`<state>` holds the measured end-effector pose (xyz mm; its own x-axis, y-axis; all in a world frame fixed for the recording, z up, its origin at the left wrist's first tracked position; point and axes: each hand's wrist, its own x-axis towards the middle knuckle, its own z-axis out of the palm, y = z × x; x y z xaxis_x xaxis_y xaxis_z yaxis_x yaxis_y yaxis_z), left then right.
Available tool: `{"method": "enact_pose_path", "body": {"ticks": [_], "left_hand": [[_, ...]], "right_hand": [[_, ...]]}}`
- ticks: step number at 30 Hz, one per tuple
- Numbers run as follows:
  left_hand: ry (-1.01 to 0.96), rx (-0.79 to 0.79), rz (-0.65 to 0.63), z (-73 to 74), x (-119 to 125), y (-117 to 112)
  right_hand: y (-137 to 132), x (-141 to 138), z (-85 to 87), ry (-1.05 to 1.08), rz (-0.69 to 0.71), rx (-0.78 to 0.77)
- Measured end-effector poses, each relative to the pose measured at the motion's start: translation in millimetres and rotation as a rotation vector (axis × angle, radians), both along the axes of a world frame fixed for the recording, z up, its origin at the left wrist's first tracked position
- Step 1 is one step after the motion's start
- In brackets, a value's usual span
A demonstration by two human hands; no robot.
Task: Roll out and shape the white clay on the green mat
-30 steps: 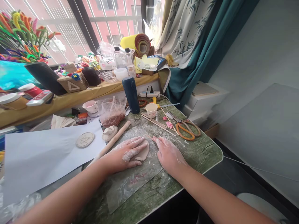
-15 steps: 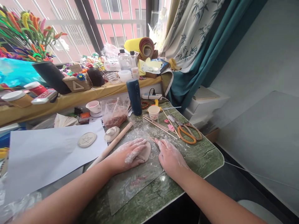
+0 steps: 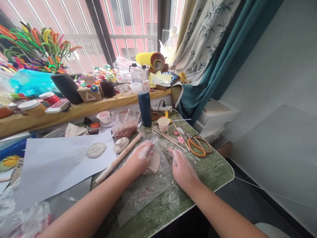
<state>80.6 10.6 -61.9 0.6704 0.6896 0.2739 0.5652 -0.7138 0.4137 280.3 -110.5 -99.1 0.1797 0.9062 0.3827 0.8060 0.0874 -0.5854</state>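
A flat, pale clay disc (image 3: 155, 162) lies on a clear plastic sheet (image 3: 135, 201) dusted with white powder. Stretched out along the disc's left side, my left hand (image 3: 141, 155) covers part of it, with powder on the fingers. To the right of the disc and apart from it is my right hand (image 3: 182, 167), its fingers curled together; whatever they hold is too small to make out. A wooden rolling pin (image 3: 119, 158) lies left of my left hand. Beyond it sits a lump of pale clay (image 3: 121, 144).
Orange-handled scissors (image 3: 196, 147), thin wooden sticks (image 3: 170, 138), a paper cup (image 3: 163, 124) and a dark blue bottle (image 3: 145, 109) stand or lie behind my hands. On white paper (image 3: 59, 165) at left rests a round clay piece with a star (image 3: 96, 150). A bag of brown material (image 3: 125, 127) is nearby.
My left hand has drawn back left and up, uncovering more of the clay disc. My right hand has shifted slightly right, away from the disc. The view has tilted up a little.
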Motion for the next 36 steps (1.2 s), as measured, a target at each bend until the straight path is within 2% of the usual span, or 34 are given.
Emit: {"method": "enact_pose_path", "body": {"ticks": [5,9,12,18,21,23,28,36], "left_hand": [[0.108,-0.034,-0.056,-13.2,11.1,-0.1],[0.208,-0.055,-0.133,-11.6,6.6,1.3],[0.235,-0.069,-0.13,-10.2,7.4,0.3],[0.108,-0.014,-0.102,-6.5,5.2,-1.8],[-0.002,0.003,-0.017,-0.4,0.0,6.5],[0.0,0.025,-0.01,2.6,-0.9,14.4],[0.113,0.047,-0.176,1.7,6.8,20.3],[0.162,-0.054,-0.257,11.1,7.6,5.4]], "right_hand": [[0.0,3.6,0.7,0.117,-0.099,0.047],[-0.4,5.2,3.9,0.133,-0.084,0.007],[-0.2,5.7,4.6,0.143,-0.081,0.024],[0.4,8.3,3.1,0.175,-0.062,0.032],[0.6,9.9,2.6,0.189,-0.051,0.027],[0.5,10.6,2.6,0.201,-0.046,0.017],[1.0,11.1,1.8,0.205,-0.038,0.013],[-0.6,8.7,2.3,0.277,-0.039,-0.024]]}}
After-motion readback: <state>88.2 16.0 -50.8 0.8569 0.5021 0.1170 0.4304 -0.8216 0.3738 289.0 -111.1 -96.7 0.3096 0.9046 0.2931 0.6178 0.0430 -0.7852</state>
